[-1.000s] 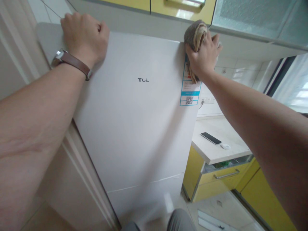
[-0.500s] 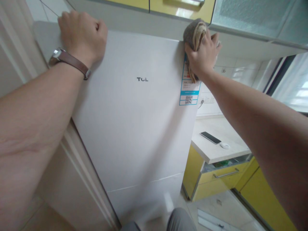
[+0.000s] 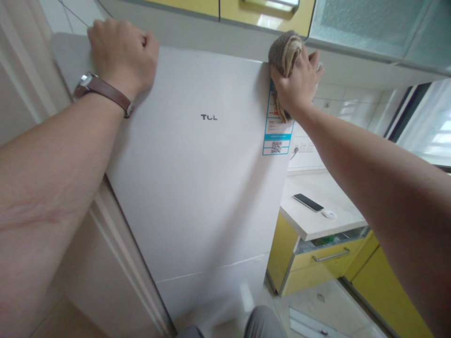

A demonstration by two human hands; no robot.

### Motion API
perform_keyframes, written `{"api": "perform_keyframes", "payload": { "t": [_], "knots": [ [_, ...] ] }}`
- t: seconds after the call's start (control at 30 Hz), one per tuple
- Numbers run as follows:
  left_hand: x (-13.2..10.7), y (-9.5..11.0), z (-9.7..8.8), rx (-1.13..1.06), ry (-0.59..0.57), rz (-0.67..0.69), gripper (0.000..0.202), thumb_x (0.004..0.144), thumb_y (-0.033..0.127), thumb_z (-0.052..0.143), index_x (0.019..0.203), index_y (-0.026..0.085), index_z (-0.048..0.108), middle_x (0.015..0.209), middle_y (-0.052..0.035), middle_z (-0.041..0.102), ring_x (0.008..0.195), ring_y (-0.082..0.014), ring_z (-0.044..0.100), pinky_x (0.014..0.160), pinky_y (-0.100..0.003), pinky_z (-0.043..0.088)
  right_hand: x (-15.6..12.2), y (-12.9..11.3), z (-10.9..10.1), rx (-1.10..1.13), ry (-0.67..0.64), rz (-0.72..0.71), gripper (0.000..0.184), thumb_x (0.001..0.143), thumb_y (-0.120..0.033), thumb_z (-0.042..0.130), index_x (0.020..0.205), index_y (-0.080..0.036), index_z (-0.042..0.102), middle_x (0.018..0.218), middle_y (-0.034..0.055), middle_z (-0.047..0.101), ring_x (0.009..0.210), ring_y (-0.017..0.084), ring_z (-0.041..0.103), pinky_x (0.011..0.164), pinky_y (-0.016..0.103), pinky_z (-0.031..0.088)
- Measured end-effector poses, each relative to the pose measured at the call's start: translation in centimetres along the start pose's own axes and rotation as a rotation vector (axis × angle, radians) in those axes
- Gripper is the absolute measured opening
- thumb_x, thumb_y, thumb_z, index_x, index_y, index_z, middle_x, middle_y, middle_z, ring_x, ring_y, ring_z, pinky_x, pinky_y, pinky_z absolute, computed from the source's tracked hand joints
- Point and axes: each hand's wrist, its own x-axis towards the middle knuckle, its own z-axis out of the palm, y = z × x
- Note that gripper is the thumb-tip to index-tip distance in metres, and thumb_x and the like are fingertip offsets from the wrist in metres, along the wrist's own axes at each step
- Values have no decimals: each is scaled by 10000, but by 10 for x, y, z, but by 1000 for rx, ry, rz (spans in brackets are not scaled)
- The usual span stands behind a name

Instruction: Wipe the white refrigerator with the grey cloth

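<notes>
A white fridge [image 3: 197,188] with a grey logo stands in front of me. My left hand [image 3: 123,54], with a brown-strapped watch on its wrist, is curled over the fridge's top left corner, fingers wrapped round the edge. My right hand [image 3: 298,80] presses a bunched grey-brown cloth [image 3: 284,54] against the fridge's top right corner, above a blue and white label [image 3: 276,134]. The cloth hangs down a little under my palm.
Yellow wall cabinets [image 3: 278,11] sit close above the fridge. To the right, a pale counter [image 3: 317,206] bears a dark phone [image 3: 309,202] and a small white object [image 3: 330,214], over yellow drawers [image 3: 327,260], the top one slightly open. A window is at far right.
Almost nothing has changed: both hands stay at the fridge's top corners, with only a slight shift of the view and the hands.
</notes>
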Motion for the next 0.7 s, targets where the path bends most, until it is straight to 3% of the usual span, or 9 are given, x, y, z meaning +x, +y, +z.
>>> {"api": "perform_keyframes", "payload": {
  "t": [0.1, 0.27, 0.47, 0.7],
  "knots": [
    [0, 0, -1, 18, -4, 5, 681, 975, 391, 229, 1320, 41, 700, 1309, -195, 682, 1327, -412, 558, 1029, -571, 414, 0, 0, 1, -35, -4, 9, 559, 869, -753, 284, 1329, -492, 464, 1530, -66, 503, 1389, 320, 392, 1177, 638, 346],
    [1, 0, -1, 46, -13, 0, 699, 978, 413, 206, 1344, 64, 690, 1329, -174, 680, 1332, -392, 562, 1034, -547, 419, 1, 1, 2, 16, 2, 3, 575, 879, -732, 324, 1344, -433, 483, 1531, -22, 502, 1408, 356, 389, 1168, 675, 310],
    [0, -1, -1, 51, -16, -7, 702, 992, 430, 197, 1338, 75, 694, 1328, -158, 684, 1323, -359, 570, 1038, -517, 422, 1, 1, 3, -45, 1, 5, 596, 878, -740, 275, 1341, -427, 484, 1507, -12, 521, 1390, 332, 388, 1156, 650, 354],
    [2, -2, 3, 1, 17, -24, 681, 980, 412, 238, 1295, 46, 717, 1310, -179, 687, 1329, -405, 557, 1028, -563, 405, 2, 1, 3, -32, 16, -5, 605, 878, -733, 305, 1344, -401, 500, 1515, 4, 523, 1383, 358, 401, 1145, 663, 358]
  ]
}}
